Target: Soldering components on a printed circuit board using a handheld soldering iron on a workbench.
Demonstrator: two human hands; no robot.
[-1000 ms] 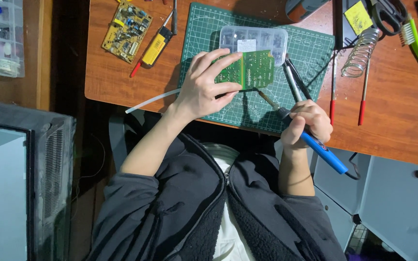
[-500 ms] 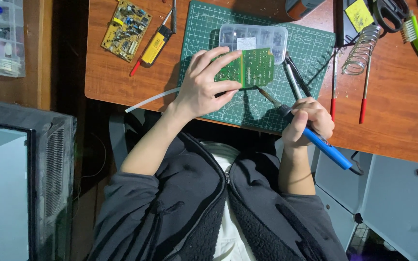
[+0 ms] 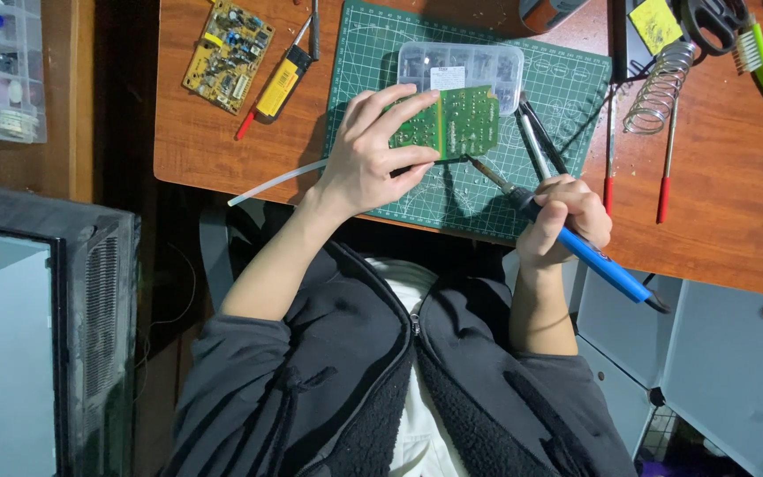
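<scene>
1. Brown wood makes up the desk [image 3: 717, 238], and a green cutting mat [image 3: 567, 97] lies on it to keep the wood safe from heat and scratches.
2. The left hand [image 3: 366, 150] is closed around the green circuit board [image 3: 461, 119]. Its fingers lie over the board's left part and the thumb pinches from below. The board is held up over the mat, just near the clear parts box [image 3: 461, 64], so the hand can keep it still and turned the right way.
3. The right hand [image 3: 565, 212] is wrapped shut around the blue soldering iron [image 3: 593, 256], like holding a fat pen. The metal tip points left and reaches the board's near edge.
4. A spring-shaped iron stand [image 3: 655, 88] sits far right, and two thin tools with red handles [image 3: 664, 190] lie beside it, easy to grab.
5. A yellow circuit board [image 3: 227, 53] and a yellow-handled tool [image 3: 277, 88] wait on the far left of the desk.
6. A white tube [image 3: 275, 183] peeks out from under the left wrist; where it ends is hidden.
7. The fingers cover part of the green board. I cannot tell if the tip really touches it. What is inside the clear box is too small to make out.
</scene>
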